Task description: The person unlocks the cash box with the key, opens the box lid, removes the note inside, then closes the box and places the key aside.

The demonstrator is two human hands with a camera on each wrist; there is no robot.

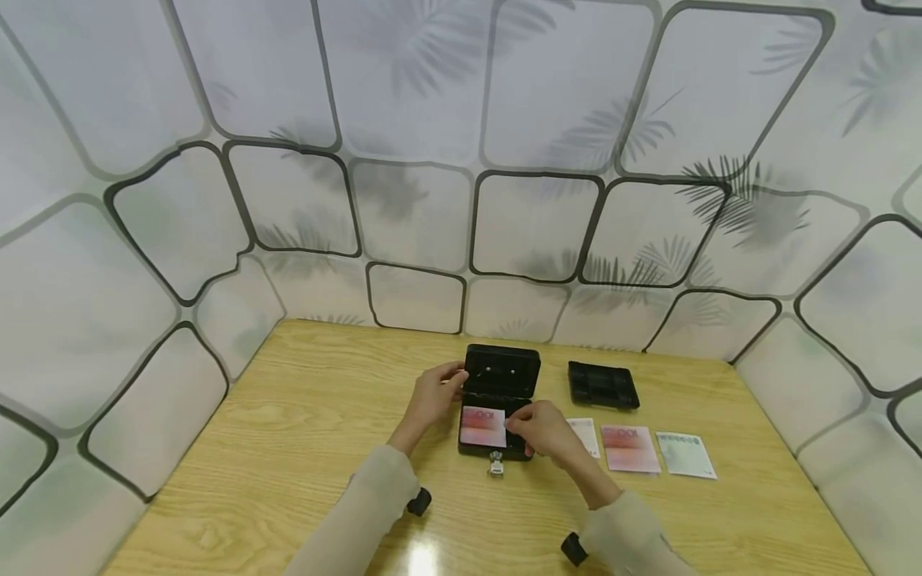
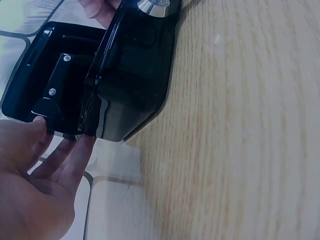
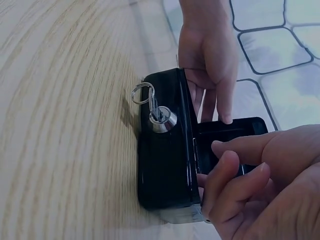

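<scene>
Head: one open cash box (image 1: 497, 400) mid-table, one pink note (image 1: 483, 426) inside, three notes (image 1: 630, 448) and one tray (image 1: 602, 385) to its right. Left wrist: left hand (image 2: 35, 185), fingers straight, steadies lid. Right wrist: right hand (image 3: 250, 190), fingers curled at box rim; one key (image 3: 157, 112) in lock.

Enclosed booth: pale patterned walls around a wooden surface.

Walls (image 1: 403, 104) fill the upper and side parts of the frame, off-white, marked with dark rounded-rectangle outlines and grey palm-leaf shadows. The surface (image 1: 288, 448), light wood grain with a straight far edge, occupies the lower centre. An overhead light reflects as a bright glare patch (image 1: 421, 556) at bottom centre.
</scene>
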